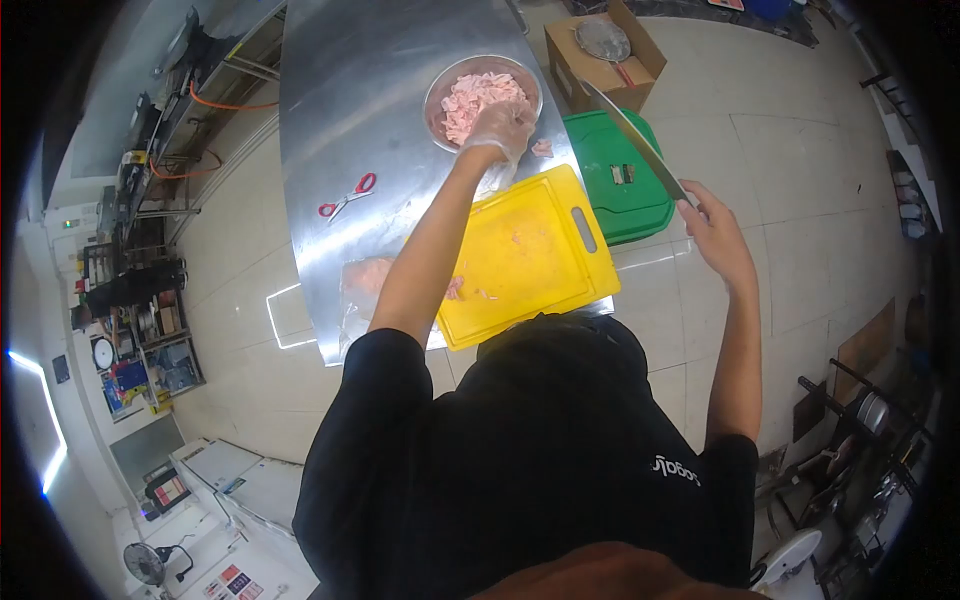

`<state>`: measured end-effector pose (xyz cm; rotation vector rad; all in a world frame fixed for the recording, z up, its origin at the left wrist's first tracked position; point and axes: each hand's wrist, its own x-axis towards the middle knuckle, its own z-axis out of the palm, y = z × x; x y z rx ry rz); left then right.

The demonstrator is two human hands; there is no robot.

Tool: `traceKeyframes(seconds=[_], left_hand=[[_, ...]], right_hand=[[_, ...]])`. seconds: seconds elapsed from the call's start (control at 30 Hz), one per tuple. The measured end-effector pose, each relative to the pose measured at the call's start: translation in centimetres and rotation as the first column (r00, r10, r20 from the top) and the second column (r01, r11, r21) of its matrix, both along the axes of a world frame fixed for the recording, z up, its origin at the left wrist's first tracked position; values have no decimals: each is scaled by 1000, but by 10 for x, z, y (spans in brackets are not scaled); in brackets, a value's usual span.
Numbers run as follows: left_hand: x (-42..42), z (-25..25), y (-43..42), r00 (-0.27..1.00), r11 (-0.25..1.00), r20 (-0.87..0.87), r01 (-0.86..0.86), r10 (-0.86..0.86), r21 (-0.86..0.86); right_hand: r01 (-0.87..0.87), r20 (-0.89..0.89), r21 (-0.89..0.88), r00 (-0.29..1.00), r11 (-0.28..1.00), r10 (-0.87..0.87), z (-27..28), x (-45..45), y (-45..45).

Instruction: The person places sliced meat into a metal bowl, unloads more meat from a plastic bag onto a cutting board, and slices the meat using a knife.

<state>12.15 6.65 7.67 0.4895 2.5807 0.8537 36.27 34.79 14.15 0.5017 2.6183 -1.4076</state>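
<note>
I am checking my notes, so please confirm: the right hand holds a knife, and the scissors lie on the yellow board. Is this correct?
Not quite: the head view shows the scissors lying on the metal table, apart from the yellow board. The right hand does hold a knife.

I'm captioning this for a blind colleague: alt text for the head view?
A gloved left hand is over a metal bowl of pale pink pieces, while the right hand holds a long knife. A yellow cutting board and red-handled scissors lie on the metal table.
</note>
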Motion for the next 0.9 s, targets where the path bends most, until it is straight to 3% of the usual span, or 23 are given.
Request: traceKeyframes(seconds=[0.07,0.17,0.27,0.37,0.47,0.57,0.67,0.73,0.77,0.83,0.9], left_hand=[[7,-12,3,997,996,-51,-60,63,59],[2,-35,-4,922,958,-380,-37,-78,-285],[20,-54,5,711,986,-701,154,-61,70],[32,-87,34,831,967,-499,174,-246,-186],[43,-126,42,744,994,-660,49,-104,-101],[39,-120,42,953,995,-301,12,18,98],[38,-68,48,938,994,-341,-26,63,110],[20,-14,30,805,994,-593,59,4,88],[31,50,39,869,970,-431,-200,242,141],[27,75,28,884,922,-270,-383,382,51],[-46,-5,-17,932,961,-306,-243,193,-132]], right_hand=[[61,83,-86,995,994,-54,-1,7,-4],[77,30,-149,997,986,-73,-16,20,-4],[137,35,-196,991,971,-133,-28,29,-6],[235,169,-421,969,876,-179,-39,32,-5],[244,152,-568,970,786,-191,-42,33,-8],[242,114,-597,969,765,-217,-42,36,-12],[238,101,-551,970,800,-219,-43,45,-11],[250,125,-548,968,798,-217,-37,52,-7],[258,140,-545,966,798,-216,-34,57,-7],[289,151,-543,957,788,-247,-37,65,-9],[266,139,-502,964,823,-226,-43,62,-11]])
